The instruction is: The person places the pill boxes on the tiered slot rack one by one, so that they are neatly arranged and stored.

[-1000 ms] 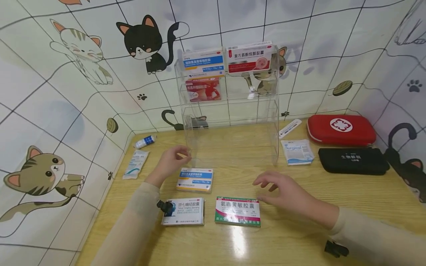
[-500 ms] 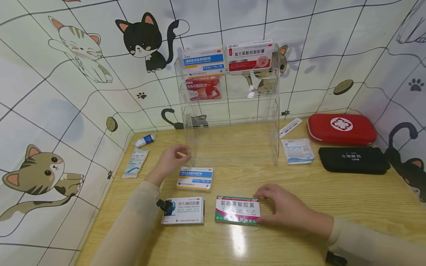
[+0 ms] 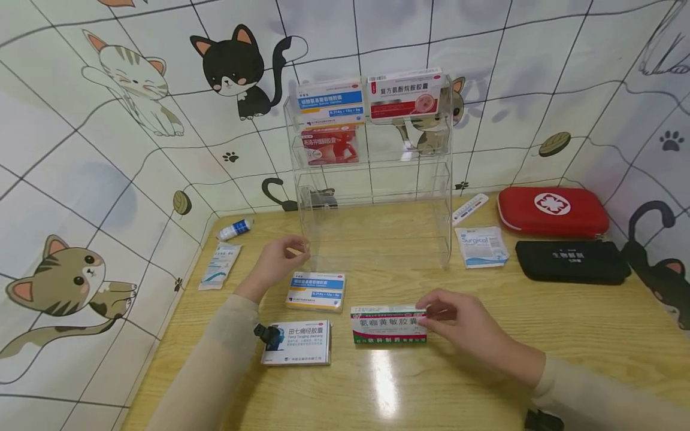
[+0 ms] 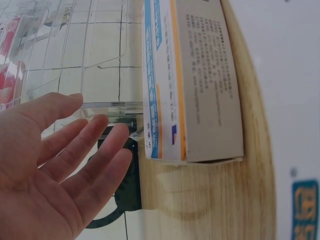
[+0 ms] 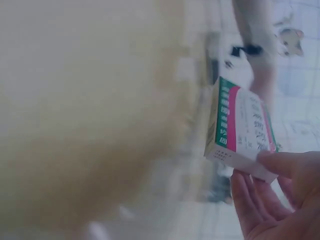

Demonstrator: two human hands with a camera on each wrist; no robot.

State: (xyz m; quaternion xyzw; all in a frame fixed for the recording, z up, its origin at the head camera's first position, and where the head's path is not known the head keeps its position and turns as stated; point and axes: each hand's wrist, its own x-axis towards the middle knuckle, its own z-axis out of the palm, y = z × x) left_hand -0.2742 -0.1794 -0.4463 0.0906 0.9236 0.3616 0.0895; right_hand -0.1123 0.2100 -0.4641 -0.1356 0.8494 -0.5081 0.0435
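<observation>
My right hand [image 3: 458,320] grips the right end of a white, green and pink medicine box [image 3: 388,326] and holds it tilted up off the wooden table [image 3: 539,323]; in the right wrist view its fingers [image 5: 267,200] pinch the box [image 5: 240,132] at one corner. My left hand [image 3: 277,263] rests with relaxed, straight fingers [image 4: 75,160] beside the clear acrylic shelf rack [image 3: 372,173], just behind a blue and white box [image 3: 316,291] [image 4: 192,85] lying flat. A third box [image 3: 297,342] lies by my left forearm.
The rack holds three boxes on its upper shelves [image 3: 369,99]. A red first-aid case [image 3: 552,209], a black pouch [image 3: 571,260], a gauze packet [image 3: 481,245] and a thermometer [image 3: 470,208] lie at the right. A small bottle [image 3: 235,228] and a packet [image 3: 219,266] lie at the left.
My right hand came down on the green and pink box, gripped its right end and lifted it, tilting it upright. The left hand stayed where it was.
</observation>
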